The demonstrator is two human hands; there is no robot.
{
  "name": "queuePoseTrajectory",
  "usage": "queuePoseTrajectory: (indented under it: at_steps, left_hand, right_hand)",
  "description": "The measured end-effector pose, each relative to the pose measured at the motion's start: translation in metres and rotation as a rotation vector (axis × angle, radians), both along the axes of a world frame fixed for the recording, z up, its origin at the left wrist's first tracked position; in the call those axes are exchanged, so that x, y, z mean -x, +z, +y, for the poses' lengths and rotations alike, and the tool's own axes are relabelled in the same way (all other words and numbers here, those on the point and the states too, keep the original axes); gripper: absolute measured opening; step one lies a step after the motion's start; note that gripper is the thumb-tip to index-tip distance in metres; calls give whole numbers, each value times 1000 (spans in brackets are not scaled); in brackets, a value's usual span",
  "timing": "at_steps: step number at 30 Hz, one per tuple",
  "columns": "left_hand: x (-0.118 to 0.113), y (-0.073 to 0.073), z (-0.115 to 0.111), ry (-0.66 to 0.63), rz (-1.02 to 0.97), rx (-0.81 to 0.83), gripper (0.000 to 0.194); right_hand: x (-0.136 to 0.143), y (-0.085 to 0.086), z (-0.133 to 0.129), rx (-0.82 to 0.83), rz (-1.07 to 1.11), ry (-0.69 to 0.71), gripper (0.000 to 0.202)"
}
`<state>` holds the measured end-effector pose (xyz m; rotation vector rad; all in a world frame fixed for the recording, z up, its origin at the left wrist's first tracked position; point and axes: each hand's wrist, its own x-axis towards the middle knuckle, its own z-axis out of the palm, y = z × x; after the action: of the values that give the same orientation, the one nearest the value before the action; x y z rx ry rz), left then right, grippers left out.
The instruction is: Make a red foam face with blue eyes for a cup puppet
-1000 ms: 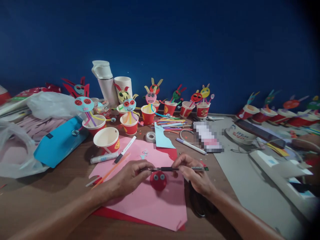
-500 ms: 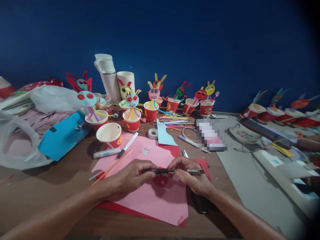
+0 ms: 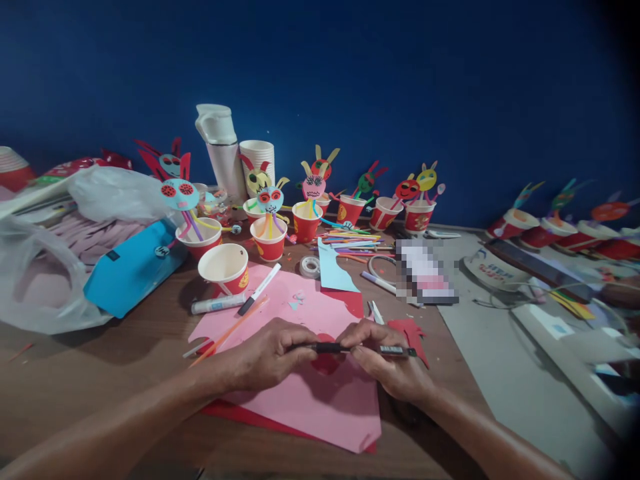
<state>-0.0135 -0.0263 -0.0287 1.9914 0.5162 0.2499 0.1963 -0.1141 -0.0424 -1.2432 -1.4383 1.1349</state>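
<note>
A dark pen [image 3: 329, 347] lies level between my two hands, over the pink paper sheet [image 3: 310, 420]. My left hand [image 3: 270, 357] pinches its left end between thumb and fingers. Farther along the barrel, my right hand [image 3: 387, 360] is closed on it in the same way, and the labelled right end sticks out past the fingers. Beneath the pen, a rounded red paper piece [image 3: 327, 365] rests on the pink sheet, partly covered by the pen and fingers. Scissors [image 3: 375, 312] show beside the right hand, their lower part hidden.
Close ahead stand an undecorated paper cup [image 3: 223, 267], a glue tube [image 3: 219, 304], a marker [image 3: 260, 289] and a tape roll [image 3: 310, 267]. Behind them are several cups with paper-faced figures [image 3: 270, 200] and a white jug [image 3: 217, 127]. A blurred-out phone [image 3: 425, 272] lies right.
The whole scene sits slightly farther right in the view. Both hands still grip the pen over the red paper piece, with little visible change in their hold.
</note>
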Motion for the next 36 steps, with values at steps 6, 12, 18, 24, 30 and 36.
queuePoseTrajectory:
  at_steps: [6, 12, 18, 24, 30, 36]
  left_hand:
    - [-2, 5, -2, 20, -6, -6, 27]
    - [0, 12, 6, 154, 43, -130, 26]
    - [7, 13, 17, 301, 18, -228, 40]
    - [16, 15, 31, 589, -175, -486, 28]
    - [11, 2, 34, 477, -217, -722, 19]
    - [3, 2, 38, 241, 88, -679, 27]
  right_hand:
    - [-5, -6, 2, 33, 45, -8, 10]
    - [-14, -1, 8, -23, 281, -27, 22]
    - [-24, -3, 19, -70, 369, -124, 16]
    - [-35, -9, 23, -51, 253, -192, 29]
    - [-26, -11, 23, -12, -43, -215, 37]
    - [-27, -23, 30, -52, -129, -277, 38]
